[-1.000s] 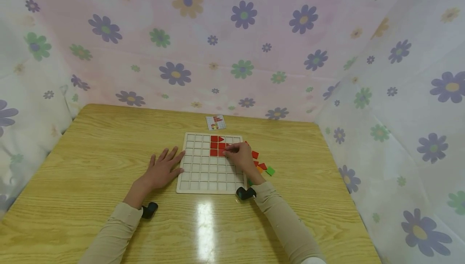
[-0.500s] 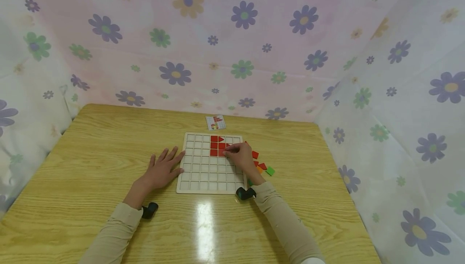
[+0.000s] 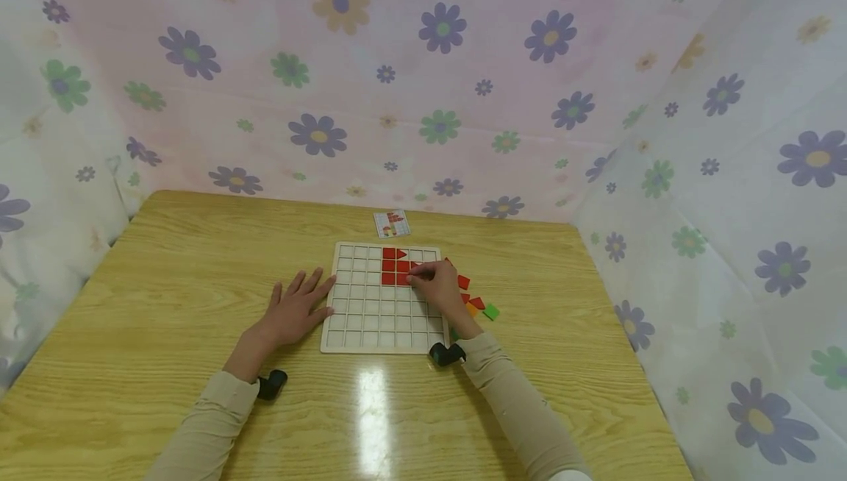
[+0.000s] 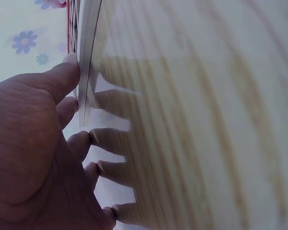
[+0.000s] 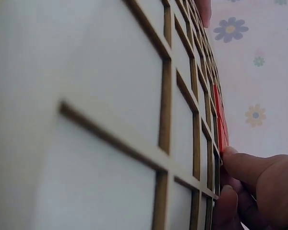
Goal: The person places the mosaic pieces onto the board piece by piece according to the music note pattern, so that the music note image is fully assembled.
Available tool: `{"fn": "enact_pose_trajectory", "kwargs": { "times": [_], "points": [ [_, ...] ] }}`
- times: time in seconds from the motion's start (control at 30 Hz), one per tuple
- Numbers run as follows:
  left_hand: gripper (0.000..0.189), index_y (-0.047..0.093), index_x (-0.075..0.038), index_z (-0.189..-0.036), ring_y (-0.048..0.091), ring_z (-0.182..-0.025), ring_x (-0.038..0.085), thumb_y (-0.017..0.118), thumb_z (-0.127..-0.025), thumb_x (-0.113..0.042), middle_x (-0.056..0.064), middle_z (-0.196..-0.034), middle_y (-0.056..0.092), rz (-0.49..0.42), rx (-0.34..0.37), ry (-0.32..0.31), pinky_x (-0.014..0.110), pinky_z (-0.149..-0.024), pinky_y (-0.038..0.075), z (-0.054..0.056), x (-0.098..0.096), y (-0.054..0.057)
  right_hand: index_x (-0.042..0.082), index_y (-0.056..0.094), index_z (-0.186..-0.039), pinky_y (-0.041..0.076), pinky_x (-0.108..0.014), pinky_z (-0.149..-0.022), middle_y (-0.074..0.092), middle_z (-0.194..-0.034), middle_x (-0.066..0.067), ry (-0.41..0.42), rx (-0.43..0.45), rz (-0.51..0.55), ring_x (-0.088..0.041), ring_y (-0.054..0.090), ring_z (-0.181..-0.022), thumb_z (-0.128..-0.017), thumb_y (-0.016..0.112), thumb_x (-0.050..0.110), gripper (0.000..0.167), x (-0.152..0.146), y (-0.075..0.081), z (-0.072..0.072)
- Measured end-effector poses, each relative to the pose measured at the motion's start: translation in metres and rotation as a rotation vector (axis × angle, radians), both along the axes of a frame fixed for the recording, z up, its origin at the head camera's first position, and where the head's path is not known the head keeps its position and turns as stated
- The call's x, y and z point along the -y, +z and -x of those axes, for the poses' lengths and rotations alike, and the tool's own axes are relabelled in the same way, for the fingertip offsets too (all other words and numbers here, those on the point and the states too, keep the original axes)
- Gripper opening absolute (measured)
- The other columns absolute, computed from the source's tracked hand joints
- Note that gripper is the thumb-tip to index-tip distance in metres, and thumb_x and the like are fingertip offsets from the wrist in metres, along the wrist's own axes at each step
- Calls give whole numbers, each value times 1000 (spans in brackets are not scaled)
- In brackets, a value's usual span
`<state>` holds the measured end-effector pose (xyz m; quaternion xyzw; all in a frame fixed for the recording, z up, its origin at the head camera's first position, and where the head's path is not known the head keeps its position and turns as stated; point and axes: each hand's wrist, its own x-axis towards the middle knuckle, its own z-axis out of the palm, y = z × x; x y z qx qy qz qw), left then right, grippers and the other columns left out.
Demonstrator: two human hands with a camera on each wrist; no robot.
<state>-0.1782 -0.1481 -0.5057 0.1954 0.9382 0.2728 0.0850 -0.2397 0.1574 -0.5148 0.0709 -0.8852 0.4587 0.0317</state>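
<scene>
A square wooden grid board (image 3: 370,323) lies on the table, with several red tiles (image 3: 389,266) in its upper middle cells. My left hand (image 3: 291,313) rests beside the board, fingers spread, with the thumb and forefinger at its left edge; the left wrist view shows the thumb (image 4: 65,76) against the board's side. My right hand (image 3: 438,288) reaches over the board's right part, thumb and forefinger pinching at a red tile (image 3: 403,279) in its cell. In the right wrist view the thumb (image 5: 245,165) meets the end of the red row; the other fingers curl below.
Right of the board lie loose red tiles (image 3: 464,282), an orange tile (image 3: 472,310) and a green tile (image 3: 491,312), some partly hidden by the right hand. A small pattern card (image 3: 392,223) lies behind the board. Flowered cloth (image 3: 370,98) walls in the wooden table (image 3: 198,282).
</scene>
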Motion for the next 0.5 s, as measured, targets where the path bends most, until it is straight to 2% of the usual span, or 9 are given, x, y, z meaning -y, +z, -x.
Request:
{"fn": "enact_pose_trajectory", "kwargs": {
  "times": [0.27,0.5],
  "points": [
    [62,34,-7,-159,11,-152,53,55,-106,-31,25,-166,21,0,1,3,80,-112,4,1,-1,4,0,79,-92,54,-29,-71,76,-90,-12,35,-61,-59,-21,66,-78,-91,76,4,5,1,5,-4],
    [62,35,-7,-159,11,-152,53,55,-106,-32,25,-166,21,3,13,2,80,-112,4,-1,-1,5,-1,78,-97,56,-30,-74,76,-95,-13,105,2,-55,-22,68,-82,-94,71,2,8,-4,13,-11]
  ]
}}
